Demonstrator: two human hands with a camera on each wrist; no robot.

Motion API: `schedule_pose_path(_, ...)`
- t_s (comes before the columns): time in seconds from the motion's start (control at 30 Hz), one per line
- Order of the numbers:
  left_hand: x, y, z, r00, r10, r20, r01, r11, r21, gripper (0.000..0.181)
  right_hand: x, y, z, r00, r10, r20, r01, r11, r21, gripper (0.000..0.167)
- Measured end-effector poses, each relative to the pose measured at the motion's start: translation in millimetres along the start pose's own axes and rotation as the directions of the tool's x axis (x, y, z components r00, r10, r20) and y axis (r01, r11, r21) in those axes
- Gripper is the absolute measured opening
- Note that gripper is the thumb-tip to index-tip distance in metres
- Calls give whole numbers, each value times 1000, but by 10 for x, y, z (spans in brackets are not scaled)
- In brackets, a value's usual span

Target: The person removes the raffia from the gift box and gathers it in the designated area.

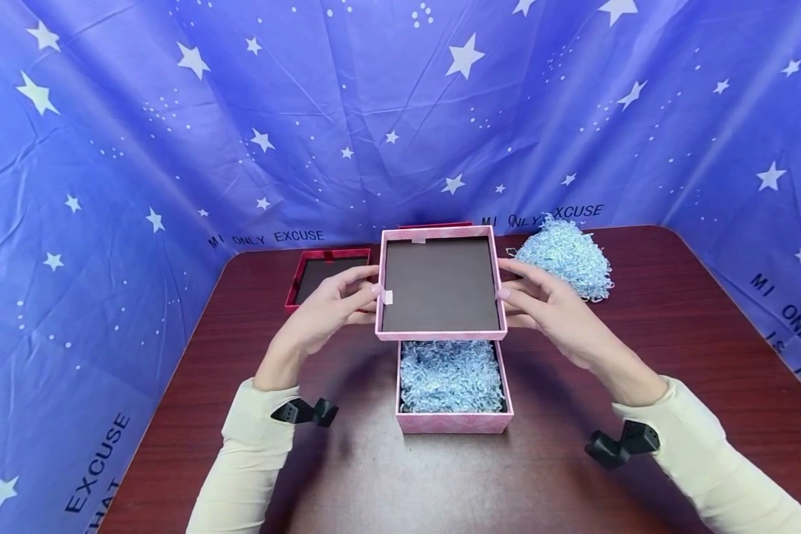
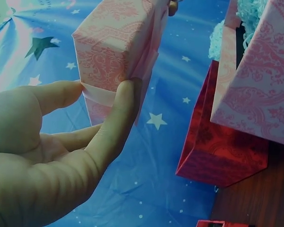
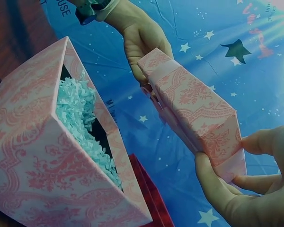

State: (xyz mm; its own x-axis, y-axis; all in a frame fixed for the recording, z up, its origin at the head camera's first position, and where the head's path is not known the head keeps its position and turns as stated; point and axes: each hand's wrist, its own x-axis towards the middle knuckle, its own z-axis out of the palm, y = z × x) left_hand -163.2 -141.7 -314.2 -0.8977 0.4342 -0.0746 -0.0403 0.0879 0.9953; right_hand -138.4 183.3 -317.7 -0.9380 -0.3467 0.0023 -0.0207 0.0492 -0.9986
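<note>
A pink patterned box lid (image 1: 438, 285) is held up with its dark inside facing me. My left hand (image 1: 327, 308) grips its left side and my right hand (image 1: 550, 308) its right side, thumbs on the near rim. In the left wrist view, a pale ribbon (image 2: 98, 94) crosses the lid's side between thumb and fingers. Below and nearer stands the matching pink box (image 1: 454, 424) on the table, filled with light blue shredded paper (image 1: 450, 374). The raised lid covers the far part of that box in the head view.
A red tray-like lid (image 1: 294, 285) with a dark inside lies at the back left. Behind the pink lid, a red box (image 2: 222, 156) is mostly hidden in the head view. A heap of blue shredded paper (image 1: 564, 259) sits back right, before a starry blue curtain (image 1: 400, 111).
</note>
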Motion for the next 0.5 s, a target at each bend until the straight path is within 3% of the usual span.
schedule_pose_path(0.5,-144,-58,-252,1000,-31,-4,31,999,12,50,109,46,265,1000,8,-6,-8,1000,16,58)
